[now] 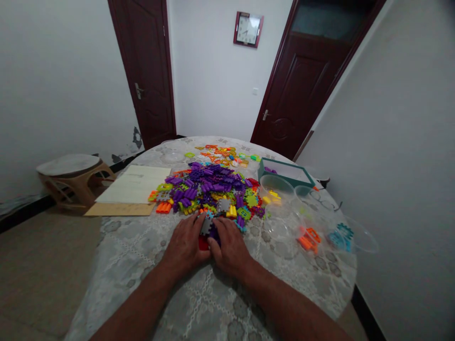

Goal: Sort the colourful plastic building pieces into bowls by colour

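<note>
My left hand [185,246] and my right hand [232,248] rest side by side on the round table [142,265], fingers curled around a small cluster of joined plastic building pieces [209,230], grey, purple and red. Both hands grip this cluster between them at the near edge of a big pile of interlocking pieces [209,189], mostly purple with green, yellow, orange and red ones mixed in.
Clear plastic bowls hold sorted pieces: yellow [272,195], orange [308,238], blue [340,237]. A teal box [284,171] sits behind them. A second small pile [222,155] lies at the far side. White board on cardboard [133,187] overhangs the table's left. A stool [73,177] stands left.
</note>
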{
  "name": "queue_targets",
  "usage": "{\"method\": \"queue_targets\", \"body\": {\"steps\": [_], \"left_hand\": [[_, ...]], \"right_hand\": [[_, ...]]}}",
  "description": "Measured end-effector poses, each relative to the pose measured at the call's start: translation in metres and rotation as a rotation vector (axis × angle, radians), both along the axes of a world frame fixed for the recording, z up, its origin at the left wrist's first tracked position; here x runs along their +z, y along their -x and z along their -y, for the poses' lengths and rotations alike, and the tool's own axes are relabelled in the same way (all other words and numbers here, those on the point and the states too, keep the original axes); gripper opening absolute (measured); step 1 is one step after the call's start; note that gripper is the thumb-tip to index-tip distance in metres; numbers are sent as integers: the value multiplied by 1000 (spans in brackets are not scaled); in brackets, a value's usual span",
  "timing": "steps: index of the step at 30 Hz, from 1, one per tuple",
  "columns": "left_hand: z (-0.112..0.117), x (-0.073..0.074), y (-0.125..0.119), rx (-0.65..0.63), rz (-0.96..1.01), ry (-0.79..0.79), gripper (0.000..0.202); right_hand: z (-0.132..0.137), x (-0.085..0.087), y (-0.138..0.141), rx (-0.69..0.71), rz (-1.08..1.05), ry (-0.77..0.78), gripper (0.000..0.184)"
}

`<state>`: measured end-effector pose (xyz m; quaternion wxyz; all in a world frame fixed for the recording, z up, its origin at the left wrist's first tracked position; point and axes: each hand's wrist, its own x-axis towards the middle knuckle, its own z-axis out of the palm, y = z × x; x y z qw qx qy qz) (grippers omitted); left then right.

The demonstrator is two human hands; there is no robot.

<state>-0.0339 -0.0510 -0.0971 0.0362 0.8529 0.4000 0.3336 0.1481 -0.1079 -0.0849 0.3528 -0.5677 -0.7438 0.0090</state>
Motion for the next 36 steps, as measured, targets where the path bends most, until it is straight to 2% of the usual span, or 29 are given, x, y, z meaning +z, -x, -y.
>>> {"method": "queue_targets", "body": {"steps": [3, 5, 8, 11, 16, 19, 26, 30, 36], "left_hand": [[2, 3, 0, -9, 1, 26, 96], [4, 6, 0, -2, 0, 65, 102], [7, 10, 0, 13, -19, 121, 109], [9, 12, 0, 0, -50, 159, 117], [12, 11, -3, -7, -90, 166, 123], [13, 8, -7, 10, -66, 140, 115], [5, 9, -17, 75, 22, 84, 83], [-1, 13, -28, 128, 83, 91, 67], [-5, 15, -50, 186, 136, 125, 57]], "right_hand": [[-1, 12, -12, 154, -80, -57, 46], [-4, 18, -23, 145, -123, -109, 43], [-7, 16, -39, -69, -141, -162, 41], [-10, 4, -50, -273, -84, -116, 45], [-12, -13, -51, -403, -9, -25, 51], [-12, -12, -44, -398, -5, 1, 50], [-7, -9, -22, -198, -208, 32, 51], [-11, -11, -11, -195, -336, 43, 52], [-18, -5, -7, -226, -524, 96, 47]]}}
